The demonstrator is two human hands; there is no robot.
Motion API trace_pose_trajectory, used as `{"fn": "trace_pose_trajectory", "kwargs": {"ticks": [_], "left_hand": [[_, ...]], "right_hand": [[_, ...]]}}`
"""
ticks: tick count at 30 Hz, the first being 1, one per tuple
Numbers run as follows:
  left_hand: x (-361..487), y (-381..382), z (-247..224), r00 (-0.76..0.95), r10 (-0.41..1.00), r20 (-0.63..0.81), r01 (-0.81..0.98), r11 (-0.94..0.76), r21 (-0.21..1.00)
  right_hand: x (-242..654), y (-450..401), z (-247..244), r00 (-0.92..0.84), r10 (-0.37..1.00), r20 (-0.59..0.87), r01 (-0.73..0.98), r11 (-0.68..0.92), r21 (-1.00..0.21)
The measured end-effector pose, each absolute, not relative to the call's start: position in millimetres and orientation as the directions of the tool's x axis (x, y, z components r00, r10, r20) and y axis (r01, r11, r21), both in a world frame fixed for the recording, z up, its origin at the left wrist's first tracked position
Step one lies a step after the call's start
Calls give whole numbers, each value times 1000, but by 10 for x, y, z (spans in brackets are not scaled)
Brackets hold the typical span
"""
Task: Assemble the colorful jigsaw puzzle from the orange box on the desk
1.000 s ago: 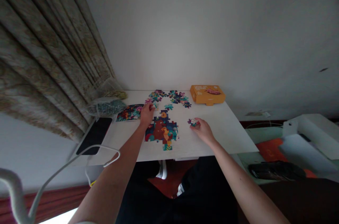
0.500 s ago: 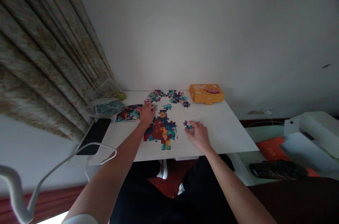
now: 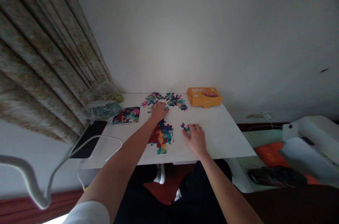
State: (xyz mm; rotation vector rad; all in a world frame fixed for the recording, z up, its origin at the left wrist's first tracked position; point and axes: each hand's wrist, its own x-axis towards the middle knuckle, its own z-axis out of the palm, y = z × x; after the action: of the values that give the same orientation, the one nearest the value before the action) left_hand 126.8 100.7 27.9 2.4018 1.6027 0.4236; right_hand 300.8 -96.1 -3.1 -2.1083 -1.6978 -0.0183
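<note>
Sideways across the white table [image 3: 233,142], the left hand [image 3: 159,111] has slid from beside the joined patch [image 3: 161,135] of jigsaw to just above it. Its fingers [image 3: 160,108] bunch downward near the loose jigsaw pieces [image 3: 172,99], and from where I stand I can't tell whether they pinch anything. The right hand [image 3: 194,139] lies just right of the patch, its fingers drawn narrowly together against a small clump of pieces [image 3: 185,127], touching it, though I can't make out a firm grip. So far the patch is ragged at its edges, and two loose scatters of pieces remain along the far side of the table. A picture card [image 3: 125,115] lies to the left, and an orange box [image 3: 204,97] sits at the far edge.
</note>
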Motion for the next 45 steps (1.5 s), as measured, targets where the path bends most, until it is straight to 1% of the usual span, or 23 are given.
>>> {"fn": "trace_pose_trajectory", "kwargs": {"ticks": [3, 8, 10, 15, 17, 21, 23, 26, 29, 32, 35, 36, 40, 43, 45], "left_hand": [[1251, 1114, 268, 367, 926, 91, 864, -376, 334], [1060, 1379, 265, 309, 936, 170, 884, -348, 312], [917, 1523, 264, 281, 947, 157, 896, -317, 310], [497, 1815, 222, 221, 974, 48, 931, -226, 287], [354, 1875, 193, 196, 980, 47, 944, -201, 263], [169, 1925, 141, 160, 983, 91, 956, -178, 235], [115, 1927, 115, 181, 977, 114, 946, -204, 252], [57, 1899, 60, 283, 950, 133, 907, -310, 285], [22, 1850, -9, 293, 947, 129, 898, -319, 303], [13, 1807, -56, 279, 949, 146, 895, -312, 319], [18, 1781, -60, 296, 945, 143, 889, -327, 321], [20, 1775, -53, 302, 943, 137, 889, -330, 318], [28, 1759, -24, 329, 939, 101, 891, -345, 296], [33, 1752, -17, 340, 937, 86, 888, -349, 298], [37, 1749, -21, 307, 947, 96, 893, -321, 316]], "right_hand": [[3012, -959, -49, 244, 927, 286, 932, -143, -332], [3013, -953, -64, 239, 925, 296, 931, -131, -342], [3017, -952, -71, 235, 924, 302, 931, -125, -343], [3032, -950, -101, 220, 925, 309, 936, -111, -335], [3035, -946, -115, 217, 923, 317, 935, -103, -340], [3044, -938, -139, 224, 917, 330, 924, -93, -370], [3061, -939, -157, 230, 916, 327, 913, -87, -397], [3106, -933, -187, 270, 905, 328, 884, -98, -458], [3127, -834, -176, 324, 888, 326, 843, -115, -526], [3045, -527, -67, 267, 908, 321, 821, -40, -570], [2820, 0, 115, 140, 948, 285, 827, 46, -560], [2720, 205, 176, 114, 959, 259, 828, 52, -558], [2297, 989, 329, 2, 991, 135, 867, 65, -495], [2061, 1402, 340, -35, 996, 87, 890, 71, -451], [1968, 1564, 316, -66, 996, 66, 903, 88, -421]]}}
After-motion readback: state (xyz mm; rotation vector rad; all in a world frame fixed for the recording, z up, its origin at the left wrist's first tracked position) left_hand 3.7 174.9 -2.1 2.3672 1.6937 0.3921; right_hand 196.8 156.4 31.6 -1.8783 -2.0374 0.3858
